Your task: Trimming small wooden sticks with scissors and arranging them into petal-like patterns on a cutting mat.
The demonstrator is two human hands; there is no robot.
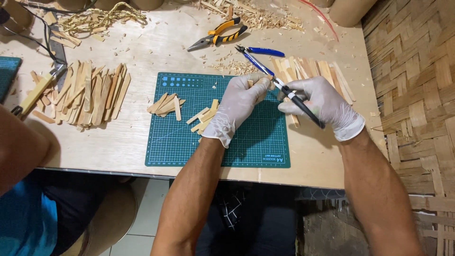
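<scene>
Wooden strips are what you are working, and reading left to right, the big heap of uncut long strips (87, 95) is lying at the table's (142, 57) nine o'clock side, off the green cutting mat (256, 142). That heap looks like stock waiting for you. On the mat itself, two small piles of short cut pieces (167, 104) and (204, 117) are sitting toward its ten and eleven o'clock area; these I judge to be finished cuts, and they are few beside the stock.

Your left hand (239, 102), gloved, is closing its fingertips on a small wood piece (259, 81) at the mat's one o'clock edge. Your right hand (327, 106), also gloved, is wrapped around a black-handled craft knife (296, 98), its tip meeting that piece. So you are trimming one piece now.

At one o'clock from your right hand another fan of long strips (313, 68) is resting on the table. Blue-handled cutters (258, 56) and yellow-and-black pliers (220, 33) are lying at twelve o'clock, untouched. By my judgement you are early in the job.
</scene>
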